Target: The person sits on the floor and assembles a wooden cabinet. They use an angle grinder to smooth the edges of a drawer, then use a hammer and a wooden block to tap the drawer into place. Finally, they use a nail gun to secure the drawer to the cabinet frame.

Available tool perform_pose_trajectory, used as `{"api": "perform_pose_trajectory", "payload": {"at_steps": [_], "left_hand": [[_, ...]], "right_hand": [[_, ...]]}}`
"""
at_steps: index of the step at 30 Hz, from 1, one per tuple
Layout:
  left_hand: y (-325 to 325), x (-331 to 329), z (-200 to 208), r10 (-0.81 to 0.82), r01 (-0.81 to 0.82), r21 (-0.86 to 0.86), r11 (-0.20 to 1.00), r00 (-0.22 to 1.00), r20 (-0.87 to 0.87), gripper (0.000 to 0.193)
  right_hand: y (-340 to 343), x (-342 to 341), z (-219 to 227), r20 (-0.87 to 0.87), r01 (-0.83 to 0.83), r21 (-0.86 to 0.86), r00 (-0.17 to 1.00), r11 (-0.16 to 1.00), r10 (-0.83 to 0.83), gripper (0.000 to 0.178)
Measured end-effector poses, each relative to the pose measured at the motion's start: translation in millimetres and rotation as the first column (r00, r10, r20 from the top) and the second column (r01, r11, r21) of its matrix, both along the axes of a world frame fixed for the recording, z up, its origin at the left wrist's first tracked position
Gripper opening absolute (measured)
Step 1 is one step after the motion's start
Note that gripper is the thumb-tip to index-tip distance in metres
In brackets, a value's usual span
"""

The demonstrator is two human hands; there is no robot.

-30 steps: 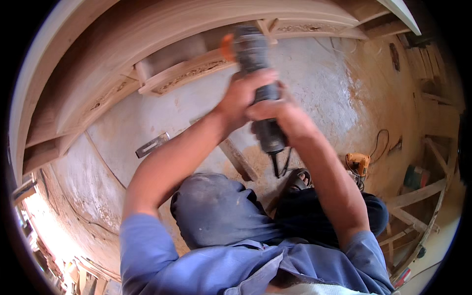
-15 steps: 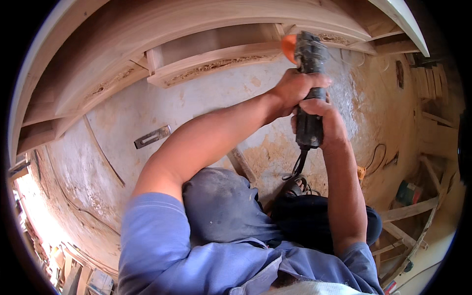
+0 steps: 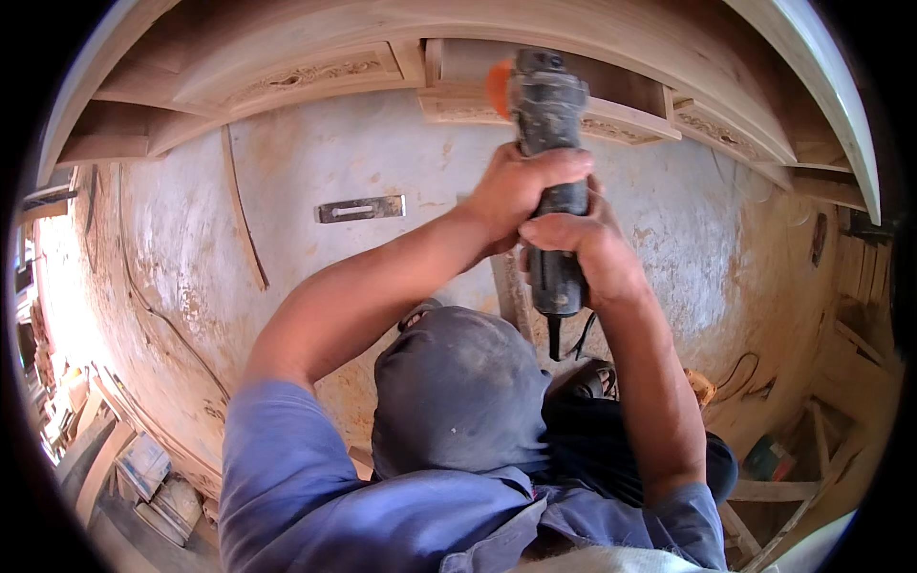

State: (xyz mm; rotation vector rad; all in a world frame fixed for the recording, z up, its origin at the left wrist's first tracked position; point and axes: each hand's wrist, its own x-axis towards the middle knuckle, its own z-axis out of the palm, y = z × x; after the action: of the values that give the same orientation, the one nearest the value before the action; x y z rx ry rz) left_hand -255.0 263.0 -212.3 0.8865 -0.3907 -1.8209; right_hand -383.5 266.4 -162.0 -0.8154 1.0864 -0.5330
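Together, we curl our left hand round the angle grinder behind its orange disc. Our right hand's fingers close around its rear body.

The left rim is washed out by strong light, while the far right is only dimly lit. A dull sheen is thrown back by the floor. The wooden furniture is bowed by fisheye distortion, the corners are blacked out, and the power tool's orange part is softly blurred.
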Motion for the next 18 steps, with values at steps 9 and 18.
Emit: {"api": "perform_pose_trajectory", "payload": {"at_steps": [9,18], "left_hand": [[7,1,4,-0.019,0.020,-0.042,0.999,1.000,0.024,0.027],[28,42,9,0.124,-0.125,-0.005,0.992,0.990,-0.068,0.026]], "right_hand": [[11,3,10,-0.019,0.005,0.029,1.000,1.000,-0.005,0.059],[14,43,7,-0.054,-0.102,0.008,0.993,0.995,0.102,0.063]]}}
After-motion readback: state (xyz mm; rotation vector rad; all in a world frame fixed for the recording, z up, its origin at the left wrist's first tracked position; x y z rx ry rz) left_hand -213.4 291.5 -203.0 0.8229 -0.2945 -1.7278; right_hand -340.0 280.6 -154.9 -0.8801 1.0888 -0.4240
